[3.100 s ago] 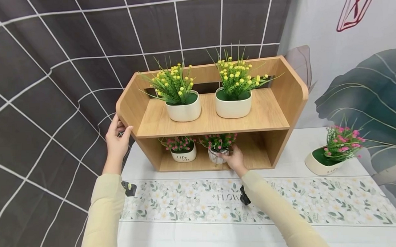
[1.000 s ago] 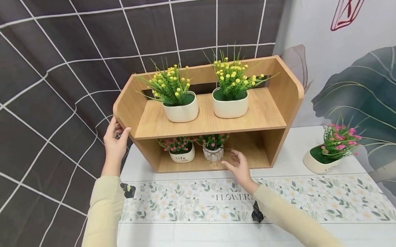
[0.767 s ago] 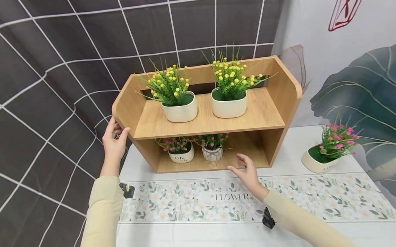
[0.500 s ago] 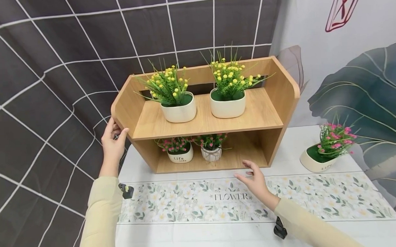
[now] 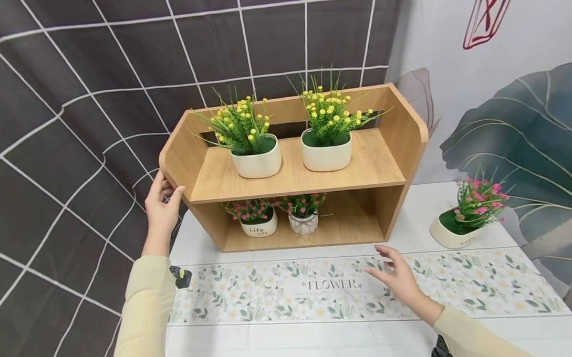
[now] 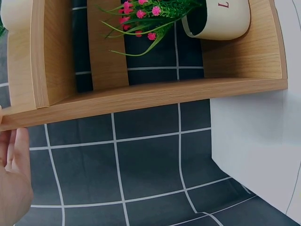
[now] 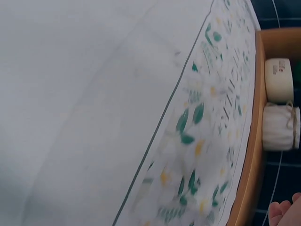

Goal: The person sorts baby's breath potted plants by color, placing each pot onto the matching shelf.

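In the head view my left hand (image 5: 160, 212) holds the left side panel of a two-tier wooden shelf (image 5: 296, 193), thumb at its front edge and fingers along the outside. My right hand (image 5: 398, 277) hovers over the floral strip in front of the shelf's right end, fingers loosely bent, with nothing in it. On the lower tier stand a white oval pot (image 5: 259, 228) marked "Life", with pink flowers, and a small white round pot (image 5: 303, 223) tied with string, also pink-flowered. Two white pots with yellow flowers, a left one (image 5: 257, 161) and a right one (image 5: 327, 153), occupy the upper tier.
Right of the shelf, another pink-flowered "Life" pot (image 5: 453, 233) sits on the white table (image 5: 282, 341). A floral strip (image 5: 271, 297) printed "FLOWER" runs across the tabletop. Dark grid-patterned cloth (image 5: 40, 197) hangs behind and to the left.
My right hand has let go of the small round pot on the lower tier and moved right and toward me. My left hand stays on the side panel.
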A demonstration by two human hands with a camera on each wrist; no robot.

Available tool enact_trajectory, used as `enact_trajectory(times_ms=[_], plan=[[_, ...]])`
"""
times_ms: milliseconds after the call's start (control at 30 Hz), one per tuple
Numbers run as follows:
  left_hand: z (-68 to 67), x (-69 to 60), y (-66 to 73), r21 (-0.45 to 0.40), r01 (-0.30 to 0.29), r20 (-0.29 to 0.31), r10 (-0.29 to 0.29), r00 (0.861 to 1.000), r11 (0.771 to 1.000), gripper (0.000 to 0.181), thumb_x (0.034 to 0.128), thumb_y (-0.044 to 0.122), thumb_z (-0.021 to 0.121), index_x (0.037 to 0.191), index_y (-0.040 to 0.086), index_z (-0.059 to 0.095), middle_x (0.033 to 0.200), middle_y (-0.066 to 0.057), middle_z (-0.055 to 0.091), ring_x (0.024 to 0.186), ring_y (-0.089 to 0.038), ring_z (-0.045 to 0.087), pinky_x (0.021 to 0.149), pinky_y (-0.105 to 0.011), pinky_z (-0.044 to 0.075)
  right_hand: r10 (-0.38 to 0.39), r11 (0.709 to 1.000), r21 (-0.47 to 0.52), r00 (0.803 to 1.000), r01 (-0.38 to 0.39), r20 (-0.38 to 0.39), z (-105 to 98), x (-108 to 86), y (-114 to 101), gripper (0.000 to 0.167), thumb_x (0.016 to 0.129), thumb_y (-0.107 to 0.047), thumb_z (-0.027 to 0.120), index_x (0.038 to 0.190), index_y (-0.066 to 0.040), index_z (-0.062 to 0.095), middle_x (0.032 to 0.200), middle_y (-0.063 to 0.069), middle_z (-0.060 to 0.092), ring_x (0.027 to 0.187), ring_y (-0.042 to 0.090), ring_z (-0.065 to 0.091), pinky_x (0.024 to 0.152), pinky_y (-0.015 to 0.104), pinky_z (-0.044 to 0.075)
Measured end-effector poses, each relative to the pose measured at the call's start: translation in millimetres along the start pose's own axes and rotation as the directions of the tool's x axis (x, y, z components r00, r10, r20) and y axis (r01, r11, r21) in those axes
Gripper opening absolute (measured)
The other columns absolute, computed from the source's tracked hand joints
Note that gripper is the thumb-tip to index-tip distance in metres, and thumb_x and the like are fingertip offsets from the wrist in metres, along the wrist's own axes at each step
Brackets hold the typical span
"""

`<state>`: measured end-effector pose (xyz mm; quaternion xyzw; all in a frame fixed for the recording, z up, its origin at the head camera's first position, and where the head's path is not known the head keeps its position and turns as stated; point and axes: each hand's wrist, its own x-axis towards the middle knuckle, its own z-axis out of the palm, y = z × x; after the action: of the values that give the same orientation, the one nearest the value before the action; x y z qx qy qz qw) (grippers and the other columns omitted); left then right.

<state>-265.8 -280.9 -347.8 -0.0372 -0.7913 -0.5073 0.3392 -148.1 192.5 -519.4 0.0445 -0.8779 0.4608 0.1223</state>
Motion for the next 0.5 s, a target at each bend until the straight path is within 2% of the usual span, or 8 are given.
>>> enact_trajectory(times_ms=[100, 200, 367, 500], plan=[[-0.3, -0.2, 0.8, -0.015, 0.0, -0.007, 0.0, 1.0, 1.0, 0.058, 0.085, -0.005, 0.064, 0.139, 0.005, 0.047, 0.1, 0.007, 0.054, 0.085, 0.005, 0.052, 0.077, -0.009, 0.042, 0.008, 1.0, -0.009, 1.0, -0.009, -0.02, -12, -3.8, 1, 0.057, 0.078, -0.01, 0.076, 0.126, 0.007, 0.049, 0.125, 0.023, 0.053, 0.11, 0.034, 0.049, 0.085, 0.011, 0.038], [-0.5, 0.0, 1.6, -0.023, -0.001, -0.011, 0.001, 1.0, 1.0, 0.058, 0.0845, -0.005, 0.065, 0.139, 0.005, 0.048, 0.099, 0.005, 0.055, 0.083, 0.005, 0.052, 0.074, -0.008, 0.042, 0.002, 1.0, -0.029, 0.999, -0.003, -0.039, -24, -6.3, 3, 0.057, 0.079, -0.009, 0.075, 0.126, 0.008, 0.049, 0.124, 0.025, 0.053, 0.109, 0.033, 0.048, 0.084, 0.006, 0.035], [-0.6, -0.1, 2.0, -0.018, -0.004, -0.005, 0.004, 1.0, 1.0, 0.058, 0.0849, -0.005, 0.064, 0.139, 0.004, 0.047, 0.1, 0.003, 0.055, 0.083, 0.006, 0.052, 0.073, -0.007, 0.042, 0.002, 0.997, -0.079, 0.997, -0.009, -0.078, -44, -8.8, 12, 0.055, 0.08, -0.009, 0.074, 0.125, 0.009, 0.048, 0.123, 0.025, 0.053, 0.107, 0.028, 0.046, 0.082, 0.011, 0.037], [-0.2, -1.1, 5.2, -0.028, -0.013, -0.009, 0.012, 1.0, 1.0, 0.056, 0.0844, -0.008, 0.064, 0.138, 0.001, 0.047, 0.099, 0.004, 0.055, 0.083, 0.006, 0.052, 0.076, -0.007, 0.041, 0.036, 0.993, -0.112, 0.996, -0.046, -0.088, -62, -7.2, 23, 0.056, 0.082, -0.011, 0.073, 0.126, 0.011, 0.046, 0.123, 0.028, 0.051, 0.108, 0.035, 0.047, 0.081, 0.019, 0.038]])
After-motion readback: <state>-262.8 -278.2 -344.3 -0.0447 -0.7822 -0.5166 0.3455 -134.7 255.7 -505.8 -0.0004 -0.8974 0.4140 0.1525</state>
